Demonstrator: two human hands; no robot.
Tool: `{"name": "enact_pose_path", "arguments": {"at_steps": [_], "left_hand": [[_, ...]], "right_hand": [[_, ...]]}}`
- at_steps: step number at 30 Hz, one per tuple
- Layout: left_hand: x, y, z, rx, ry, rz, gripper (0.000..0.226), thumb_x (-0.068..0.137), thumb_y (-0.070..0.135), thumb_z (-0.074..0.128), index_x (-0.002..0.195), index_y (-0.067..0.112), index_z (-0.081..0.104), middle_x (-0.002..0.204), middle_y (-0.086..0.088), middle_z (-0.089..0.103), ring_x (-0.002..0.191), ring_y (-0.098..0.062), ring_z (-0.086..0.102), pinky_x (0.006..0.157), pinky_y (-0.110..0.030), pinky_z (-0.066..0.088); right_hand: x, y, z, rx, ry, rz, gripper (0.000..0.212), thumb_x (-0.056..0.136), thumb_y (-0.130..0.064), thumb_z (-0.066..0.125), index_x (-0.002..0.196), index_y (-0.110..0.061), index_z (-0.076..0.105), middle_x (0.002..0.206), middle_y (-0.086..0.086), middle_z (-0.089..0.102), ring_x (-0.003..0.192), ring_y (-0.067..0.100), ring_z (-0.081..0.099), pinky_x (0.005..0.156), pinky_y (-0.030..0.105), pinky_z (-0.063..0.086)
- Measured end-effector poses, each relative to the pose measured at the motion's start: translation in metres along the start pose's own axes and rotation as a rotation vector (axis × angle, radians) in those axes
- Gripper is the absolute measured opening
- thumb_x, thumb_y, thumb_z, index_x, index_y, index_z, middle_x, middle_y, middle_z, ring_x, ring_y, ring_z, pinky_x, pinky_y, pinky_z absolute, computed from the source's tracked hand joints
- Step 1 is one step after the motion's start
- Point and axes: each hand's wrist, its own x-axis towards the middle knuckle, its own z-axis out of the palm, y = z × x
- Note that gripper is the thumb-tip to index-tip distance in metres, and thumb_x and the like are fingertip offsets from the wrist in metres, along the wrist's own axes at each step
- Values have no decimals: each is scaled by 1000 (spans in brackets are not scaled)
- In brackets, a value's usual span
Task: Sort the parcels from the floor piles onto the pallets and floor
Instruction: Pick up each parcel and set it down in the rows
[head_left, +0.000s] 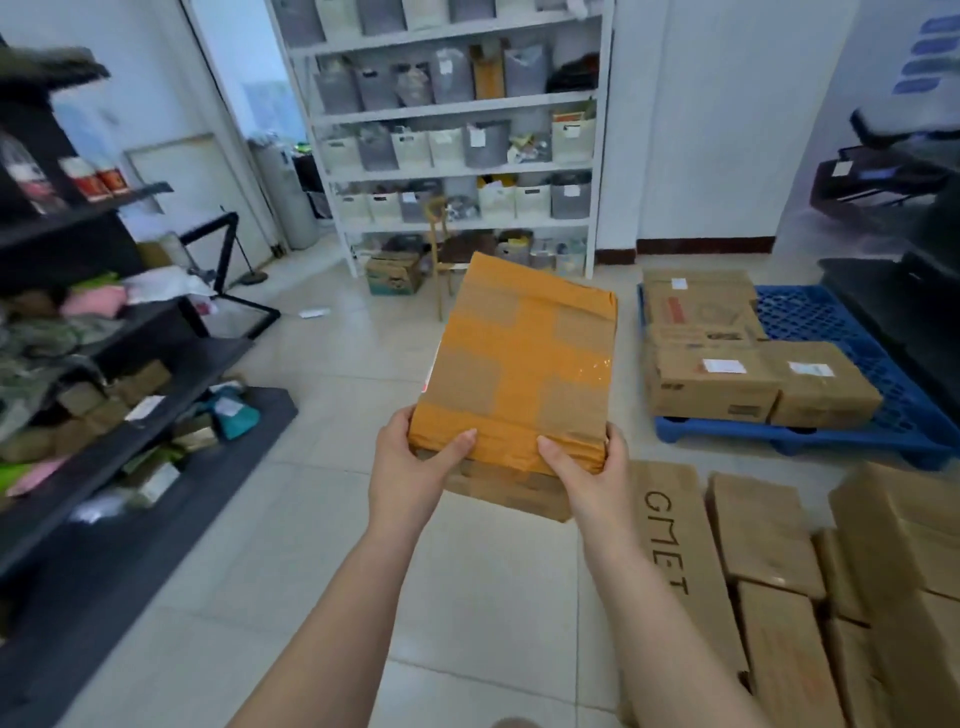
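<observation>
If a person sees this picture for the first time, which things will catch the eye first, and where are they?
First, the taped orange-brown parcel at the centre, held at its near edge by the left hand and right hand. Next, the blue pallet at right with cardboard boxes on it, then the white shelf of bins behind.

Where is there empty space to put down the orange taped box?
Both hands, left hand and right hand, hold the taped parcel. Bare tile floor lies between the dark shelf unit and the blue pallet, whose far right grid is bare. The brown boxes at lower right are crowded.
</observation>
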Motion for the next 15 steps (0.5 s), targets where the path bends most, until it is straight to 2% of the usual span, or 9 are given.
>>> {"name": "enact_pose_path", "arguments": {"at_steps": [3, 7, 11, 13, 15], "left_hand": [[60, -12, -16, 31, 39, -19, 48, 73, 38, 79, 110, 27, 51, 112, 2, 60, 101, -16, 58, 78, -26, 47], [156, -25, -25, 72, 81, -17, 54, 73, 40, 77, 118, 23, 52, 115, 1, 58, 101, -15, 57, 72, -21, 43], [243, -24, -24, 66, 102, -38, 44, 78, 36, 75, 111, 24, 50, 100, 11, 57, 93, -10, 55, 64, -12, 38], [287, -24, -20, 41, 93, -42, 40, 79, 32, 74, 107, 26, 47, 93, 17, 54, 85, -2, 54, 62, -10, 38], [329, -24, -14, 17, 89, -50, 40, 79, 32, 74, 107, 26, 46, 93, 17, 53, 85, -3, 53, 63, -11, 38]], "right_hand": [[47, 9, 56, 5, -25, 32, 70, 69, -42, 80, 127, -34, 43, 121, -7, 55, 113, 16, 54, 97, 41, 48], [128, 19, 126, 39, -75, 56, 69, 66, -46, 81, 122, -38, 42, 123, -6, 53, 114, 18, 52, 98, 43, 47], [210, 10, 180, 4, -89, 59, 90, 55, -59, 78, 132, -34, 40, 124, -5, 52, 116, 19, 51, 100, 46, 45], [248, 3, 204, -25, -77, 59, 101, 45, -68, 73, 134, -34, 39, 125, -6, 52, 118, 20, 49, 100, 46, 45], [283, -1, 225, -50, -56, 55, 104, 41, -71, 70, 133, -35, 39, 125, -6, 51, 120, 20, 48, 101, 46, 44]]}}
